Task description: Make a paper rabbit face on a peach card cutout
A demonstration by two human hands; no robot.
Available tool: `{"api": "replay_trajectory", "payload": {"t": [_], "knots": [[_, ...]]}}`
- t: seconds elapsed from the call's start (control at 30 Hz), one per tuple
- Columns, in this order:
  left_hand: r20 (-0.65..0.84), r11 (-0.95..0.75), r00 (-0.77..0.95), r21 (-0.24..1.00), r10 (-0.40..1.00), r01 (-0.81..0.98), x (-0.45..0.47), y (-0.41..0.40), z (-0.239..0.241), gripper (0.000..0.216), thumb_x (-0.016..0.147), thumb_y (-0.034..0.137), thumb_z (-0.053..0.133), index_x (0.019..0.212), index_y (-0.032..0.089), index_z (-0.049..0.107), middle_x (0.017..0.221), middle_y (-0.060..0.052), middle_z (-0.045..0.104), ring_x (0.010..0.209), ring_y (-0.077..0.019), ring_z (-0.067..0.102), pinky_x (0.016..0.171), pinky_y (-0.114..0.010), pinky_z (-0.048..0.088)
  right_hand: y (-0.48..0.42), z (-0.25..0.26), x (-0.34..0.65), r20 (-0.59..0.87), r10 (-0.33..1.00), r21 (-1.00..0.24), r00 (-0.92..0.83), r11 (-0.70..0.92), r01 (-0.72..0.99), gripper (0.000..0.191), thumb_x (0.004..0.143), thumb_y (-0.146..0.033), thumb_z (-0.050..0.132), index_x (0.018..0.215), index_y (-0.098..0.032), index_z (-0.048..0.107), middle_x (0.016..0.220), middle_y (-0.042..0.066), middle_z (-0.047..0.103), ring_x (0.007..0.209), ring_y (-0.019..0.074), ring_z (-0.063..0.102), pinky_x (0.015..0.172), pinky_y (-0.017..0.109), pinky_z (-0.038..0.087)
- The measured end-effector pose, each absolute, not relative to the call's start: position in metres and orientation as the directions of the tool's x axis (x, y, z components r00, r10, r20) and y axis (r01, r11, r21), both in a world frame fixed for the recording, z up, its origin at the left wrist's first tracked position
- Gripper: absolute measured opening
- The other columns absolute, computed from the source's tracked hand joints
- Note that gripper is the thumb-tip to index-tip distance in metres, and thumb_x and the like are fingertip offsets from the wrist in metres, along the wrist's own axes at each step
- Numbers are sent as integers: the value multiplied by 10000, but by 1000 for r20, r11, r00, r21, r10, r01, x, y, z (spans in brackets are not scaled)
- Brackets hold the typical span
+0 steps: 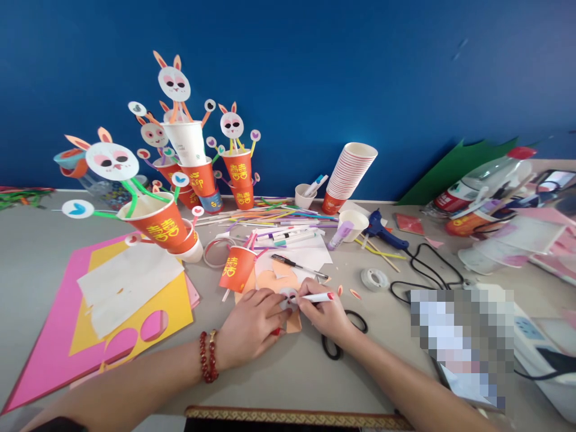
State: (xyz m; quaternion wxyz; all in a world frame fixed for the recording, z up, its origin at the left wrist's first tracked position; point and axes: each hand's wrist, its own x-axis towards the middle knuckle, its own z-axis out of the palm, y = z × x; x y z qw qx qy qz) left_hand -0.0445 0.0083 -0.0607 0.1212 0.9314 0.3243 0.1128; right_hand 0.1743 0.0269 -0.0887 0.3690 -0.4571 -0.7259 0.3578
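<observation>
My right hand point(326, 309) is closed around a white marker point(317, 297) with a red end, its tip down at a small white paper rabbit face point(288, 295). Dark eyes are visible on that face, but fingers cover part of it. My left hand point(252, 324) steadies the face from the left, its fingers bent over the edge. A small red piece point(276, 331) shows by the left fingers, its kind unclear. Peach paper point(294, 322) lies beneath. Black-handled scissors point(332, 348) rest partly under my right wrist. Two small paper ears point(354, 294) lie to the right.
Finished rabbit cups point(162, 222) stand at the left and back. An orange cup point(237, 268) is just ahead of my hands. Coloured sheets point(180, 300) lie left. A tape roll point(374, 279), blue glue gun point(382, 231) with black cable and a cup stack point(348, 177) stand right.
</observation>
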Motion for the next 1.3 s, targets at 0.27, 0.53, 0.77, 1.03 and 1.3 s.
{"api": "replay_trajectory", "payload": {"t": [0.27, 0.53, 0.77, 1.03, 1.3], "knots": [[140, -762, 763, 293, 631, 577, -44, 9, -61, 294, 908, 284, 550, 1197, 240, 583, 1327, -69, 529, 1159, -267, 461, 955, -431, 408, 27, -88, 174, 207, 931, -860, -300, 320, 398, 135, 823, -128, 507, 715, -210, 516, 637, -36, 524, 537, 116, 457, 518, 232, 343], [132, -763, 768, 304, 627, 571, -45, 9, -61, 290, 921, 288, 531, 1201, 234, 583, 1319, -76, 534, 1154, -275, 458, 949, -438, 411, 26, -88, 174, 210, 939, -868, -273, 307, 390, 138, 822, -135, 496, 707, -211, 510, 618, -40, 519, 524, 116, 465, 514, 229, 351], [134, -762, 766, 301, 629, 574, -44, 9, -60, 286, 911, 282, 546, 1189, 227, 587, 1324, -78, 530, 1159, -270, 459, 950, -432, 414, 27, -88, 173, 211, 934, -852, -289, 320, 413, 135, 814, -136, 504, 703, -212, 515, 619, -38, 522, 522, 115, 457, 508, 229, 338], [156, -769, 764, 286, 626, 572, -45, 9, -61, 310, 898, 290, 568, 1203, 236, 582, 1310, -76, 540, 1152, -260, 469, 954, -421, 416, 27, -89, 174, 203, 938, -867, -282, 306, 393, 139, 823, -134, 501, 707, -212, 510, 604, -44, 501, 506, 112, 440, 498, 232, 337], [145, -764, 764, 297, 629, 573, -45, 9, -61, 269, 902, 282, 561, 1163, 232, 599, 1318, -72, 534, 1159, -267, 466, 951, -426, 413, 27, -88, 173, 213, 934, -858, -286, 319, 402, 147, 820, -126, 509, 701, -213, 501, 617, -42, 512, 531, 117, 454, 517, 233, 342]]}}
